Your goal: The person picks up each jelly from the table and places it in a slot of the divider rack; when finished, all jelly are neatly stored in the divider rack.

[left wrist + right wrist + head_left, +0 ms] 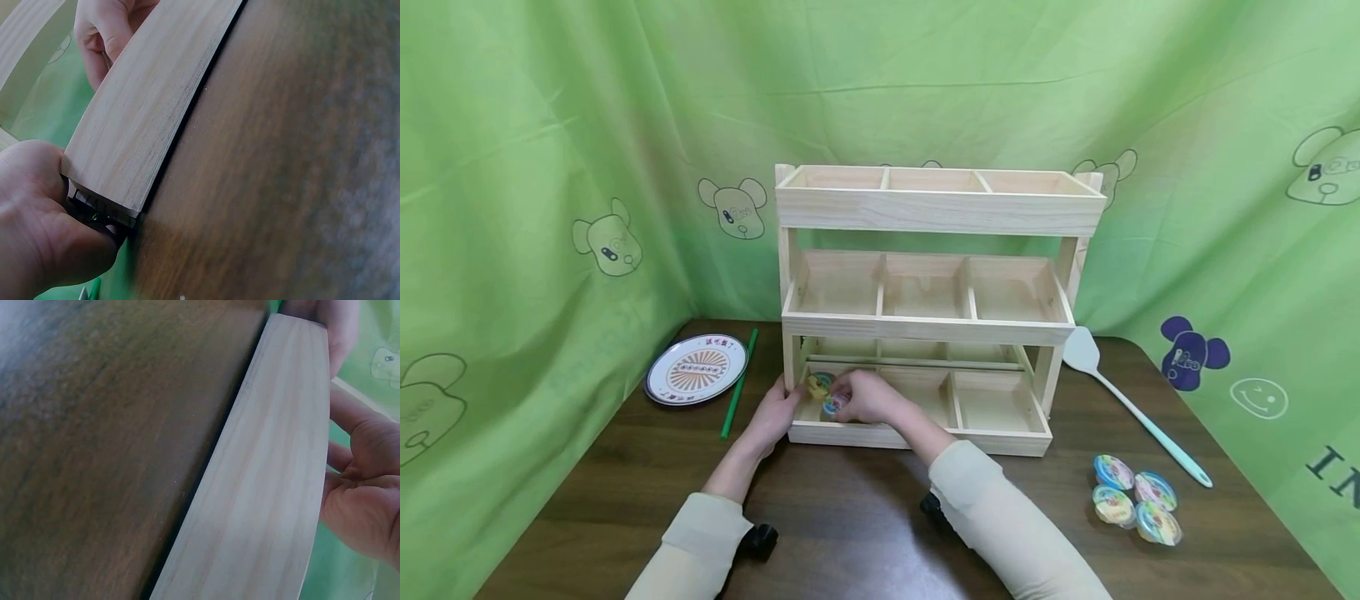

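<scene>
A wooden three-tier shelf (925, 330), each tier split into three compartments, stands on the table. My left hand (773, 419) grips the left end of its bottom tier; in the left wrist view that hand (50, 219) lies around the tray's corner. My right hand (867, 397) reaches into the bottom-left compartment and pinches a jelly cup (833, 405) with a pink-and-blue lid. Just behind it in the same compartment sits another jelly cup (820, 383) with a yellowish lid. In the right wrist view the tray's front board hides the right hand's fingertips (337, 456).
Several jelly cups (1135, 498) are grouped at the table's right. A pale blue spatula (1138, 408) lies behind them, its head near the shelf. At left are a patterned plate (697, 369) and a green stick (739, 385). Green curtain (925, 75) surrounds the table.
</scene>
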The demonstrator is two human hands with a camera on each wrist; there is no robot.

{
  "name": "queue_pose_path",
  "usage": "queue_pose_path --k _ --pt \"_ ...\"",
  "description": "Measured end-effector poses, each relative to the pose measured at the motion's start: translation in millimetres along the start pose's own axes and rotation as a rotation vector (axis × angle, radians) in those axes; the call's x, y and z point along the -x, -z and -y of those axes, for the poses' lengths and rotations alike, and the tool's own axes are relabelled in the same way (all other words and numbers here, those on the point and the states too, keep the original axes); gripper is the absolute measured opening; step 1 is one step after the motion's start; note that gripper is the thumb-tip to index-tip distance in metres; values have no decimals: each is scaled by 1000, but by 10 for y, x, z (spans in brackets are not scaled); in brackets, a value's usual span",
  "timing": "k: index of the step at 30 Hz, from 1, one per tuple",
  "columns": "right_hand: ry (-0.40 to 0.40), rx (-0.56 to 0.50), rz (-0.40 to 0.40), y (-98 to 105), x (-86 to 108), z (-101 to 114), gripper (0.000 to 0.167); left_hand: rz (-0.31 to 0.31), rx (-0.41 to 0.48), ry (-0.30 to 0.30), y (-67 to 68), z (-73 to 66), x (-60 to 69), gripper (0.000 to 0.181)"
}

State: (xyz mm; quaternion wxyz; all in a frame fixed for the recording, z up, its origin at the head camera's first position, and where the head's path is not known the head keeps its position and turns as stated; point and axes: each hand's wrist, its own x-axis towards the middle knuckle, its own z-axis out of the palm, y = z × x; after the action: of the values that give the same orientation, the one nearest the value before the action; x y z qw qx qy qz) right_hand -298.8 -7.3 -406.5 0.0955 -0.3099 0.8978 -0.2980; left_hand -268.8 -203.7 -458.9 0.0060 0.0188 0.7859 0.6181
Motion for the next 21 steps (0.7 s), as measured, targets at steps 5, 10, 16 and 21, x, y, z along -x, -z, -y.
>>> queue_pose_path --k 5,10,16,21 --pt "6 32 2 36 32 29 48 -7 -8 4 -9 -2 -8 54" --pt "9 6 -7 99 90 32 46 -1 -6 6 -16 -21 4 54" --pt "36 -85 -69 201 185 -22 36 4 -10 2 -3 -47 13 57" --pt "25 -148 -132 273 327 -93 38 -3 -23 14 -2 -45 20 58"
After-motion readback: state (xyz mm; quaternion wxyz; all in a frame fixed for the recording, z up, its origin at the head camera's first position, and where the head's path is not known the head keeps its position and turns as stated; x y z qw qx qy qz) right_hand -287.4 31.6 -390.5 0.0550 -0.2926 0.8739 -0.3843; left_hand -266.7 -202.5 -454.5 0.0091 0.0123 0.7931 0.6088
